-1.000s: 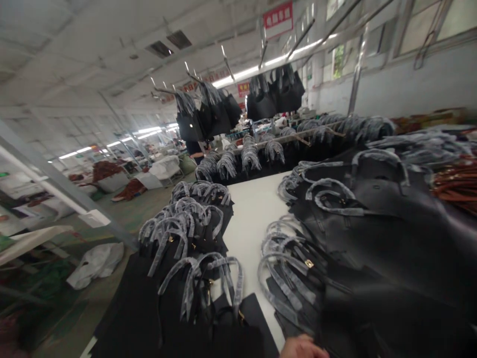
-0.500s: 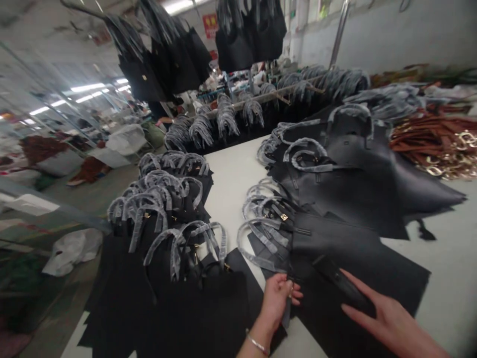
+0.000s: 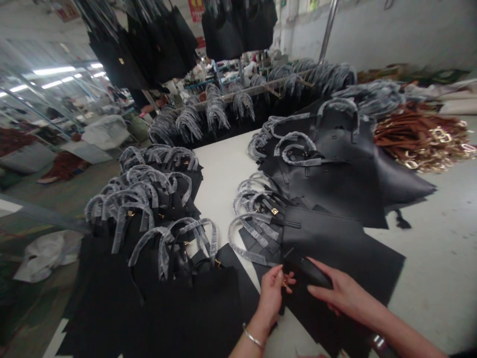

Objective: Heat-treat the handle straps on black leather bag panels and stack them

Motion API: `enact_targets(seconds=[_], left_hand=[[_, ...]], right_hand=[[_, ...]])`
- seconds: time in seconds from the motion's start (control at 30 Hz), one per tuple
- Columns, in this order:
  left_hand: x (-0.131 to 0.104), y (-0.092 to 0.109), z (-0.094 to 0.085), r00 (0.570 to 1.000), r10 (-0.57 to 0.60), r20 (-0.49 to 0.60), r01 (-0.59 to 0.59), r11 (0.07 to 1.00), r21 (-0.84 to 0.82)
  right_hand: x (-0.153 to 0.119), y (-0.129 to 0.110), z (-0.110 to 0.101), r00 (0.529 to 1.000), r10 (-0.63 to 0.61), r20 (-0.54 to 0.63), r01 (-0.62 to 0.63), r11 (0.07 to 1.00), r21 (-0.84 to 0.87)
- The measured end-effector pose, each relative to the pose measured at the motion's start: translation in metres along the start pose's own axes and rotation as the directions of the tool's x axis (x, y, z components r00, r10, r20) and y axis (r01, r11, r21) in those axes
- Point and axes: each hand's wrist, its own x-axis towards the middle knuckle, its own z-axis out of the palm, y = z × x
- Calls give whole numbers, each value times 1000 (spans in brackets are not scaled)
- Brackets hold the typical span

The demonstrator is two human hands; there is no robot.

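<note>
My left hand [image 3: 273,292], with a bracelet at its wrist, is closed in a pinch at the top edge of a black leather bag panel [image 3: 324,233], near the base of a plastic-wrapped handle [image 3: 248,254]. What exactly sits between the fingertips is too small to make out. In my right hand [image 3: 341,291] is a long black handheld tool [image 3: 303,271], its kind unclear, its narrow end pointing at the left fingertips. Beside them, more wrapped handles [image 3: 257,191] and a gold clasp [image 3: 275,211] lie on the stacked panels.
At left lies a spread of black bag panels [image 3: 160,308] with wrapped handles. Brown straps with gold buckles [image 3: 421,134] are heaped at right on the white table [image 3: 443,238]. Behind, a rack [image 3: 257,89] carries many handles, and black bags [image 3: 238,30] hang overhead.
My right hand has brought the black tool leftward, close to my left fingertips. The left hand keeps its pinch near the handle base. The whole view has shifted slightly.
</note>
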Motion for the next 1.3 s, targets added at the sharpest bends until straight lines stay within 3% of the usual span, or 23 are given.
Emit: enact_targets(seconds=[0.17, 0.33, 0.47, 0.7, 0.93, 1.07, 1.17, 1.3], left_hand=[[-1, 2, 3, 1000, -29, -10, 28, 998, -60], [-4, 7, 6, 992, -120, 24, 123, 972, -201], [-4, 10, 7, 988, -151, 35, 155, 950, -269], [-5, 11, 10, 940, -318, 119, 337, 822, -459], [0, -8, 22, 992, -113, -64, 100, 979, -179], [4, -17, 25, 989, -30, -146, 18, 996, -86], [4, -22, 23, 990, 15, -137, -21, 999, -45], [6, -26, 19, 991, 46, -122, -45, 999, 7]], right_hand=[[-1, -5, -2, 991, 44, 126, -46, 999, 13], [3, -13, -3, 999, 20, 35, -21, 1000, 19], [1, -13, -5, 984, 49, 169, -52, 999, 13], [0, -10, -8, 999, 33, -25, -34, 998, -45], [-19, 8, -15, 993, 114, 12, -113, 993, -28], [-22, 16, -9, 988, 114, 102, -119, 992, 39], [-14, 14, -2, 982, 123, 141, -129, 991, 33], [2, 9, 4, 995, 95, 22, -95, 995, 7]])
